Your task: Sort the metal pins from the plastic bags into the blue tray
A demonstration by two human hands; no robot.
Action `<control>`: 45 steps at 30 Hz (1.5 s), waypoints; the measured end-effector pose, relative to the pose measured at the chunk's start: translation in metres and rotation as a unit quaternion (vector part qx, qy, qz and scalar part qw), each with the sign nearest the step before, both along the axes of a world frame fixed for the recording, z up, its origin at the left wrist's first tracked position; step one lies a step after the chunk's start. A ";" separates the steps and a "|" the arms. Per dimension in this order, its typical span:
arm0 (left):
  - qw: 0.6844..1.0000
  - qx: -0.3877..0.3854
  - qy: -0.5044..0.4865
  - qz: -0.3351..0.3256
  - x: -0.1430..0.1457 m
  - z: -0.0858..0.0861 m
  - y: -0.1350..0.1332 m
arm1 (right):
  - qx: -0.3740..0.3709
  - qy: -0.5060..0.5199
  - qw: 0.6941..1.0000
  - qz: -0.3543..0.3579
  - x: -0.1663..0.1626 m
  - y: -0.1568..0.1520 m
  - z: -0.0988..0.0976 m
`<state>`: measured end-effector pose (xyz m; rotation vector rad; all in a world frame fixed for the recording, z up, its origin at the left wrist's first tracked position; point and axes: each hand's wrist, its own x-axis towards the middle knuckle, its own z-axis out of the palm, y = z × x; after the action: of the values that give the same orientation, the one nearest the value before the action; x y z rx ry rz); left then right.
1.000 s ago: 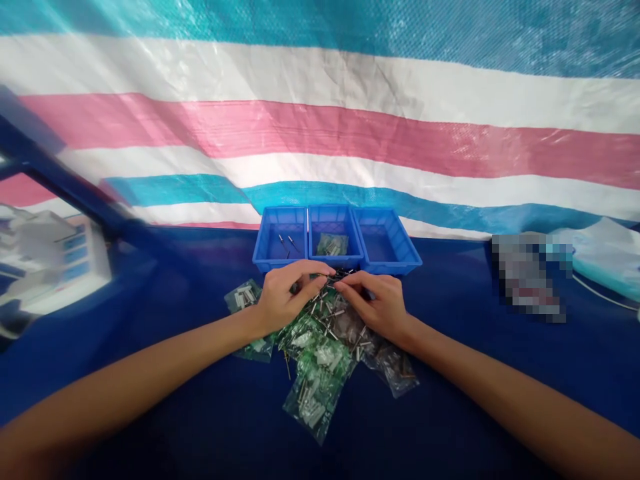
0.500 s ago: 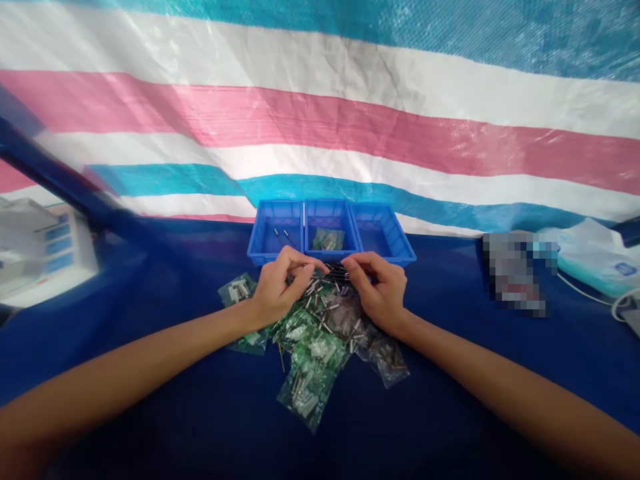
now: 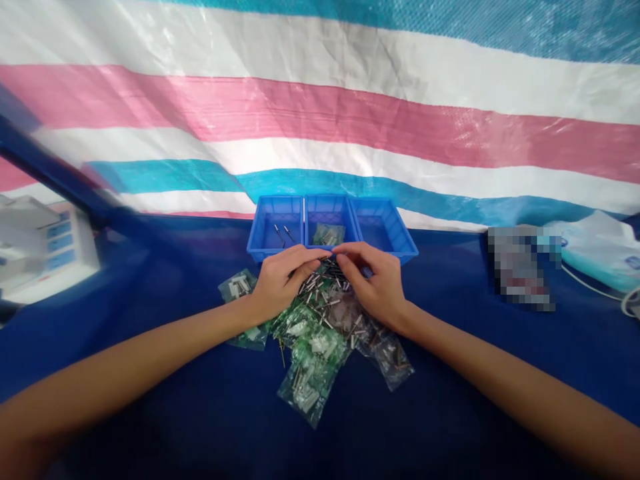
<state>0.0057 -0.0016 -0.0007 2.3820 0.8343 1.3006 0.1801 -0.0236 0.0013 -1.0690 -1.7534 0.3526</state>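
Over the far edge of a pile of small silver, rivet-like metal pins (image 3: 327,304), my two hands come together. My left hand (image 3: 281,280) has its fingers bent, with index finger and thumb reaching toward the middle. Opposite it, my right hand (image 3: 375,280) is bent the same way, index finger and thumb close together. The fingertips almost meet just in front of the middle blue bin (image 3: 354,223); whatever is between them is too small to make out. Under and around the loose pins lie clear bags of metal parts, among them a greenish bag (image 3: 307,387) nearest me.
The left blue bin (image 3: 260,230) holds two pins; the middle one holds a small bag (image 3: 329,233). A right blue bin (image 3: 407,230) adjoins them. A white device (image 3: 75,247) stands far left, a tissue pack (image 3: 600,253) far right. A striped sheet (image 3: 320,113) hangs behind.
My fingertips have risen slightly, away from the pile toward the bins, and drawn closer together. The right hand has shifted a little left. The pile looks unchanged.
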 end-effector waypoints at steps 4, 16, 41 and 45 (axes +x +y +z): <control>0.999 -0.044 -0.026 0.009 0.000 -0.005 0.000 | -0.011 -0.002 1.000 -0.002 -0.002 -0.003 -0.011; 0.997 -0.048 -0.048 -0.023 0.001 -0.007 0.000 | 0.027 -0.048 0.996 0.065 -0.001 -0.001 -0.015; 0.997 0.029 -0.062 0.024 0.002 -0.003 -0.001 | 0.061 -0.012 0.998 0.016 0.004 -0.008 -0.016; 0.997 0.030 -0.062 0.026 0.002 -0.003 -0.001 | 0.055 -0.013 0.998 0.009 0.005 -0.009 -0.016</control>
<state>0.0073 -0.0030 -0.0036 2.3105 0.8383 1.4971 0.1849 -0.0323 -0.0150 -0.9831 -1.7865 0.2517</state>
